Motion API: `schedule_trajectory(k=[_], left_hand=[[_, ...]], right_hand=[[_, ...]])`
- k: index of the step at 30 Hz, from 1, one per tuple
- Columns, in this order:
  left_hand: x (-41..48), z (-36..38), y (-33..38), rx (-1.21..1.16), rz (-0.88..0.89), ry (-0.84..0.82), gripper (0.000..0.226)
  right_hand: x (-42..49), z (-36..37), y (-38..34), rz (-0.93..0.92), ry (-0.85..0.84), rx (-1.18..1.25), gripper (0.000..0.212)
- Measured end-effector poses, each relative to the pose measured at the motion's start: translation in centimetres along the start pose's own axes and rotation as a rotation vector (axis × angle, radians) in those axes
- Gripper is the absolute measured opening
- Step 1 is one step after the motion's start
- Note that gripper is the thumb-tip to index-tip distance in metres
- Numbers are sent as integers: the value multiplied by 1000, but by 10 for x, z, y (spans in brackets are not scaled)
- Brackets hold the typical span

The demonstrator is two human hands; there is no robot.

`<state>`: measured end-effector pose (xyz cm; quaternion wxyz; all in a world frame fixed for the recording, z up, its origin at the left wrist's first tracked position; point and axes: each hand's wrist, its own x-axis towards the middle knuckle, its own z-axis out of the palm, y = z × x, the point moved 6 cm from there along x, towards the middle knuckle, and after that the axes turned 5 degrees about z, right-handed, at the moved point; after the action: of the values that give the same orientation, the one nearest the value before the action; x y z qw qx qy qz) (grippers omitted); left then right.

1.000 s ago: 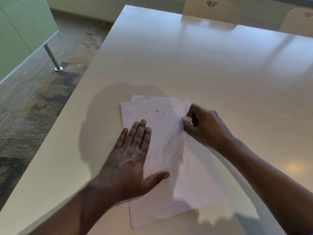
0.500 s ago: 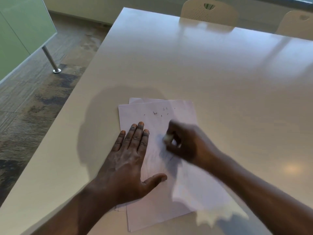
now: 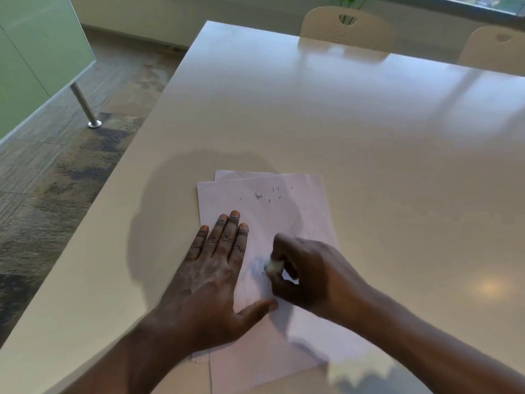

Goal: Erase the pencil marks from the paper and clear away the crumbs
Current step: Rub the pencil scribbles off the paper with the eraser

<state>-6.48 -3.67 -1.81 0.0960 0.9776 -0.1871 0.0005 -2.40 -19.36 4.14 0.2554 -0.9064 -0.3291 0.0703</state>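
Observation:
A white sheet of paper lies on other sheets on the table, near its front. Several dark eraser crumbs are scattered near the sheet's far edge. Faint pencil marks show in the middle of the sheet. My left hand lies flat on the paper's left side, fingers straight, thumb spread. My right hand pinches a small white eraser and holds it down on the paper just right of my left hand.
The large pale table stretches far beyond the paper. Two beige chairs stand at its far edge. The table's left edge drops to carpeted floor, where a green partition stands on a metal leg.
My right hand has drawn the eraser from the paper's upper right toward me and leftward, to the sheet's middle. My left hand has stayed flat on the paper.

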Motion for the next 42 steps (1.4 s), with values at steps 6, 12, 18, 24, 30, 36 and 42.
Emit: schedule_trajectory(k=[6, 12, 18, 24, 30, 36, 42], left_hand=[[1, -1, 0, -12, -18, -16, 117], [0, -2, 0, -6, -30, -14, 118], [1, -3, 1, -18, -27, -36, 118], [1, -4, 1, -5, -26, -23, 118], [2, -4, 2, -2, -30, -51, 117], [2, -5, 1, -19, -42, -59, 118], [3, -2, 0, -27, -29, -33, 118]], right_hand=[[34, -44, 78, 277, 276, -112, 20], [24, -26, 40, 129, 123, -76, 16], [50, -49, 89, 295, 280, -116, 16], [45, -33, 59, 180, 142, -77, 15], [55, -49, 86, 310, 246, -144, 17], [31, -41, 46, 142, 186, -136, 14], [-10, -21, 28, 149, 116, -63, 18]])
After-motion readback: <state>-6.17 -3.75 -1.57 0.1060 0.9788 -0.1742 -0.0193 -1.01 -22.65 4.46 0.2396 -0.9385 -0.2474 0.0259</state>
